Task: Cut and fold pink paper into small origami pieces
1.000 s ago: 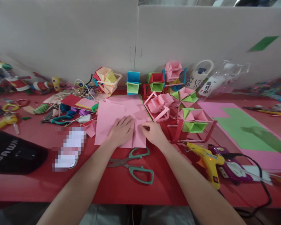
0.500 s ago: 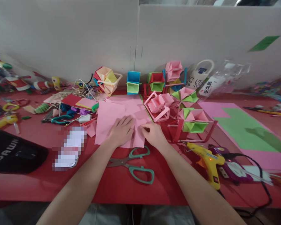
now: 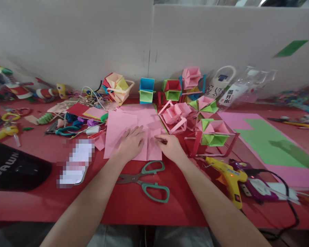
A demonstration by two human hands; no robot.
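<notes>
In the head view, a red worktop [image 3: 134,214] runs the full width, its near edge straight above the person's lap. A pale partition [image 3: 79,37] stands along the back, with a vertical seam near the middle and a green paper shape [image 3: 291,48] on its right panel; past its top edge, a strip of the room shows, too blurred to make out.

The pink paper [image 3: 114,133] lies on the worktop in front of the person. The left hand [image 3: 130,142] rests flat on it, palm down, fingers slightly apart. The right hand [image 3: 170,145] is curled, its fingertips at a narrow pink strip [image 3: 154,152] on the paper's right side; I cannot tell whether they are clamped on it.

Scissors [image 3: 156,192] with green handles lie just below the paper, handles spread. To the left are a pixelated phone [image 3: 78,163] and a black cup [image 3: 20,171] lettered DAWN, with a jumble of craft scraps [image 3: 73,120] behind. Folded-paper models, among them a blue one [image 3: 146,90], line the back. On the right sit a yellow glue gun [image 3: 222,171], a purple device [image 3: 260,187] with a black cable, and a green sheet [image 3: 267,140] over a pink one; clear bottles [image 3: 249,85] lean near the partition.
</notes>
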